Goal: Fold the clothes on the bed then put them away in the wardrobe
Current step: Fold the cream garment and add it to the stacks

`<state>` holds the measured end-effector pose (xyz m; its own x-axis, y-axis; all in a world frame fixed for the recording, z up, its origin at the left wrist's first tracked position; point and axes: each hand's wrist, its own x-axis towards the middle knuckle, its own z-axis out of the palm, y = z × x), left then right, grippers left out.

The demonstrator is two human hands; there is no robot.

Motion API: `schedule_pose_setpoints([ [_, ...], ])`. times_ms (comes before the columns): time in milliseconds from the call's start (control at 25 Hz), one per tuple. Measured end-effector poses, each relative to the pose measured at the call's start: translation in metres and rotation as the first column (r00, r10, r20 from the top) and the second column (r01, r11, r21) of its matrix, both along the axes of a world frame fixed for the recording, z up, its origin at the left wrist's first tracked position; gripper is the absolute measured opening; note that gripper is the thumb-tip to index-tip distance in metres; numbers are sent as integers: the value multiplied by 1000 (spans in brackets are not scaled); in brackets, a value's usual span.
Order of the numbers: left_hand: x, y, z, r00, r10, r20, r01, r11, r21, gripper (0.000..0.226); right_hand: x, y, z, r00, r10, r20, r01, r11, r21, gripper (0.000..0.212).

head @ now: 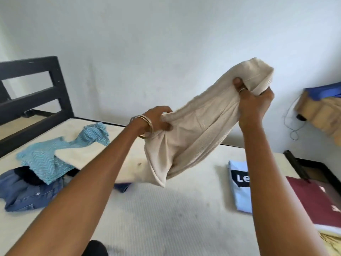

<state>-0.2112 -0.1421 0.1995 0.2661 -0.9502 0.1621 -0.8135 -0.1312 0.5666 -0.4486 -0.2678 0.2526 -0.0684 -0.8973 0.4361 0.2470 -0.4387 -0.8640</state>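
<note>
I hold a cream knitted garment [193, 126] up in the air above the bed [166, 209]. My left hand [158, 121] grips its lower bunched end; my right hand [254, 102] grips its upper end, higher and to the right. The cloth hangs slack between them. On the bed's left lie unfolded clothes: a light blue zigzag-patterned piece [48, 159], a denim shirt [27, 194] and a cream cloth [88, 157]. On the right lie folded items: a pale blue T-shirt [239, 191] with a black logo and a maroon garment [310, 200].
A black bed frame [36, 85] rises at the left; a white wall stands behind. A wooden shelf [321, 111] with a blue item and a dangling cable is at the right. A yellow cloth [332, 242] shows at the bottom right corner.
</note>
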Motion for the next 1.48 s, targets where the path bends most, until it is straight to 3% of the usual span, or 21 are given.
schedule_pose_setpoints([
  [40, -4, 4, 11, 987, -95, -132, 84, 992, -92, 30, -20, -7, 8, 1000, 21, 5, -21, 1000, -9, 28],
  [120, -9, 16, 30, 933, -249, -261, 190, 954, -232, 25, -55, -24, 10, 997, 64, -53, -61, 997, 52, 14],
  [200, -16, 19, 39, 912, -323, -252, 288, 943, -164, 22, -81, -44, -9, 979, 95, -179, -71, 988, 137, 23],
  [320, -29, 10, 16, 955, -293, -45, 296, 952, 73, 23, -105, -56, -64, 880, 208, -426, -131, 970, 203, 76],
  [360, -31, 6, 4, 958, -285, -15, 285, 950, 126, 24, -109, -56, -83, 805, 257, -534, -192, 966, 175, 80],
  [440, -33, 4, -20, 945, -325, 29, 308, 918, 250, 24, -114, -58, -119, 663, 314, -679, -251, 948, 194, 63],
  [560, -30, 10, -47, 901, -387, 196, 260, 844, 470, 27, -125, -66, -154, 577, 329, -747, -193, 944, 267, 36],
  [720, -20, 22, -74, 736, -456, 500, -24, 720, 693, 42, -136, -74, -177, 420, 271, -866, -194, 959, 207, 32],
  [840, -10, 34, -96, 704, -385, 596, -141, 748, 649, 41, -138, -58, -171, 357, 298, -885, -203, 950, 238, 34],
  [1000, -2, 31, -119, 663, -172, 729, -227, 882, 414, 41, -141, -53, -174, 199, 273, -941, -205, 951, 233, 44],
  [1080, -1, 25, -124, 698, -42, 715, -257, 917, 305, 37, -142, -58, -176, 171, 257, -951, -202, 954, 222, 43],
  [1120, -1, 23, -124, 748, 31, 663, -274, 924, 266, 36, -143, -61, -177, 189, 260, -947, -190, 956, 225, 34],
  [1200, 2, 22, -124, 868, 199, 456, -305, 937, 171, 30, -146, -65, -181, 316, 292, -903, -163, 954, 251, 17],
  [1280, 5, 26, -122, 923, 344, 174, -357, 933, 47, 24, -148, -63, -179, 484, 351, -802, -160, 936, 313, 26],
  [1400, 3, 30, -119, 900, 410, -149, -427, 897, -111, 33, -148, -58, -174, 687, 429, -587, -232, 895, 382, 36],
  [1480, 3, 27, -121, 856, 447, -260, -490, 862, -130, 43, -140, -58, -178, 750, 414, -516, -218, 891, 398, 43],
])
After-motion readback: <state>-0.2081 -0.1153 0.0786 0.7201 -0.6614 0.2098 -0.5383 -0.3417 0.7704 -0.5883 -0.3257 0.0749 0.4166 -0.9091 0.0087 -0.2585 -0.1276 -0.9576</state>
